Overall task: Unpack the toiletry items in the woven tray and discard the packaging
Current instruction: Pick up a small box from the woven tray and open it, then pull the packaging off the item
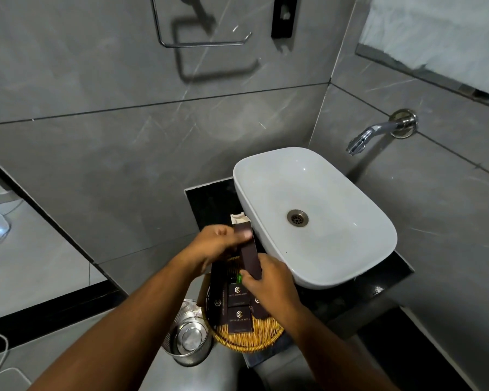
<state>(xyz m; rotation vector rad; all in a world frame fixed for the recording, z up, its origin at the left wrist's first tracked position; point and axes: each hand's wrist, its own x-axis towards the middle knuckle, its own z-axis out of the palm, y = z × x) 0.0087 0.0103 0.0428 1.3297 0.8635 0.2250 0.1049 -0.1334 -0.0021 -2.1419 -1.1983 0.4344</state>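
Observation:
A round woven tray (pixel 251 338) sits on the black counter left of the sink and holds several dark brown hotel toiletry boxes (pixel 239 320). Above the tray, both hands hold a long, narrow dark brown box (pixel 250 255) with its far end flap open, showing a pale inside. My left hand (pixel 218 245) grips the upper part of that box. The lower end is pinched by my right hand (pixel 268 286), where a small green item (pixel 240 277) shows by the fingers.
A white vessel sink (pixel 314 215) stands on the black counter (pixel 378 294) to the right, a chrome wall tap (pixel 378 134) above it. A metal mesh waste bin (pixel 188 337) stands on the floor left of the tray. Grey tiled walls surround.

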